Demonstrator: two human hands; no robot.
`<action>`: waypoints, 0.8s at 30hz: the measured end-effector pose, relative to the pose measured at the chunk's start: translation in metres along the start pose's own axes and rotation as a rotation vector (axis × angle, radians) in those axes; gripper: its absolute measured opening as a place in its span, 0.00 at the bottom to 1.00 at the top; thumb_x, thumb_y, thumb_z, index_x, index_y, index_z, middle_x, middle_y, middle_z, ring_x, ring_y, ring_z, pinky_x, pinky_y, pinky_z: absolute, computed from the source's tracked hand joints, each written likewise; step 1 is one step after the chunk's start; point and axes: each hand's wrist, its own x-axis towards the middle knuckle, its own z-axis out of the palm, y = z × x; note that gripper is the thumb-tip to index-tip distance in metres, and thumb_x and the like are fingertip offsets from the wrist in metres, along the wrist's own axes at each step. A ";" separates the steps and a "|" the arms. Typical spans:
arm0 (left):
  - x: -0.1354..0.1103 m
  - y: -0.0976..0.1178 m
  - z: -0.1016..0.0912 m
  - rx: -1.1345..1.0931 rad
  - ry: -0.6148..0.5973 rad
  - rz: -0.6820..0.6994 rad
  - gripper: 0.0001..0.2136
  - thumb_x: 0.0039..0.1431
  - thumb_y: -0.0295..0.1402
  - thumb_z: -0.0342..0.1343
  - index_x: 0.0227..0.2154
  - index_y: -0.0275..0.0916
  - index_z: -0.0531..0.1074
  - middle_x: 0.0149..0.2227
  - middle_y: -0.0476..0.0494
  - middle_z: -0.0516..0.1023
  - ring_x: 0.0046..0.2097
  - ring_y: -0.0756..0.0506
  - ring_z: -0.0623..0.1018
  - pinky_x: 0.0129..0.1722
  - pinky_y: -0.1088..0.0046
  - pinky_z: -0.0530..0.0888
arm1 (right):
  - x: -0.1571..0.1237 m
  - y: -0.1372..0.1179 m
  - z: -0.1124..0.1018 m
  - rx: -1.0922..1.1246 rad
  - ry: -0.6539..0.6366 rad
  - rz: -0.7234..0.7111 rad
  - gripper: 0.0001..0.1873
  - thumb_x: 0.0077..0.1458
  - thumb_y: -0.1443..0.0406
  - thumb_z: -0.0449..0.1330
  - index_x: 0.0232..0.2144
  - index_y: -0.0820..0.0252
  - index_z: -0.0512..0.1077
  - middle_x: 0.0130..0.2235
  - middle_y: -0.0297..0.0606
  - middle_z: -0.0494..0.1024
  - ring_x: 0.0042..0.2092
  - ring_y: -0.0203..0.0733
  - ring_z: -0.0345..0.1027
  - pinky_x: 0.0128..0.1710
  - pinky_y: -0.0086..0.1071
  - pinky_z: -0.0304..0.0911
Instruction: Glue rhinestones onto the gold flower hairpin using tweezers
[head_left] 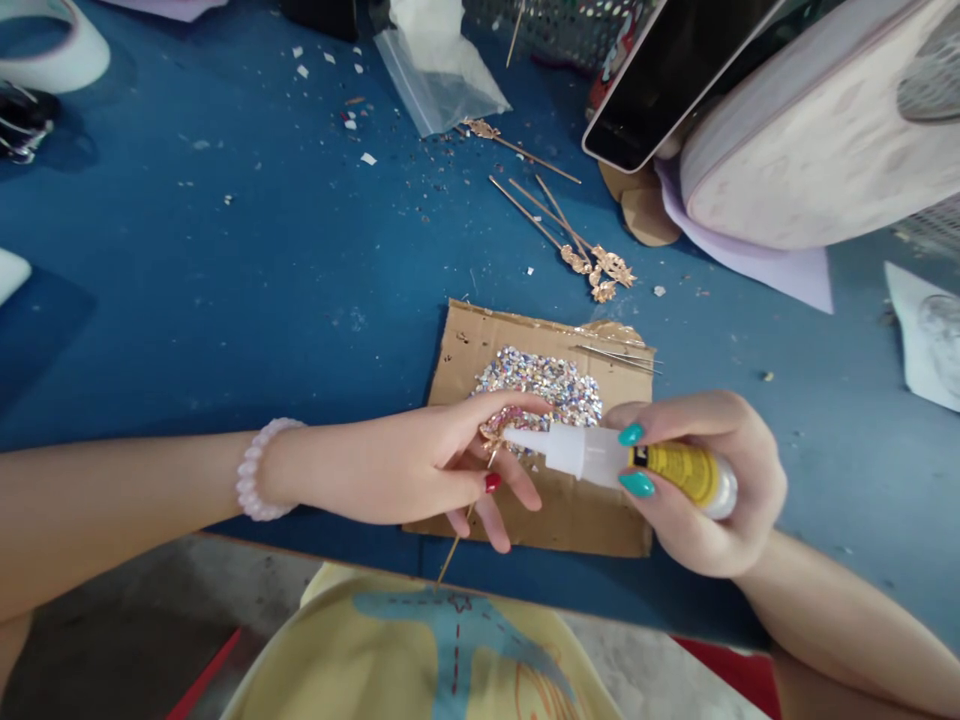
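My left hand (450, 460) pinches a thin gold hairpin (456, 545), its ornament head up between the fingers and its stick slanting down toward the table edge. Wrapped in my right hand (712, 480) is a glue bottle (679, 470) with a yellow label and a white tapered nozzle. The nozzle tip points left at the hairpin's head, touching it or very close; I cannot tell which. Under both hands lies a piece of cardboard (585, 520) with a pile of shiny rhinestones (547, 380). Fingers partly hide the ornament.
Several gold hairpins (592, 265) lie beyond the cardboard, and tweezers (619, 357) rest on its far right corner. Farther back are a plastic bag (442, 70) of white material and a phone (667, 80). A tape roll (82, 60) sits far left.
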 end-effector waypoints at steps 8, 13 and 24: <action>-0.002 0.000 0.000 0.017 -0.002 -0.005 0.31 0.70 0.19 0.43 0.68 0.55 0.49 0.50 0.45 0.77 0.42 0.49 0.85 0.38 0.76 0.77 | -0.004 0.002 0.001 0.008 0.027 -0.025 0.14 0.56 0.70 0.65 0.45 0.56 0.74 0.33 0.38 0.78 0.28 0.41 0.74 0.22 0.31 0.71; -0.001 0.001 0.000 0.008 -0.005 -0.005 0.30 0.70 0.19 0.44 0.68 0.55 0.50 0.50 0.45 0.77 0.42 0.49 0.85 0.37 0.77 0.77 | -0.006 0.003 0.002 0.032 0.077 0.002 0.15 0.55 0.69 0.66 0.46 0.56 0.74 0.32 0.38 0.77 0.27 0.40 0.73 0.20 0.31 0.69; 0.000 0.001 0.001 -0.028 0.040 -0.021 0.30 0.69 0.19 0.44 0.68 0.54 0.50 0.50 0.45 0.77 0.41 0.49 0.85 0.37 0.77 0.77 | 0.001 0.002 0.004 0.205 0.091 0.200 0.14 0.56 0.59 0.68 0.43 0.55 0.74 0.32 0.36 0.78 0.23 0.36 0.68 0.18 0.28 0.63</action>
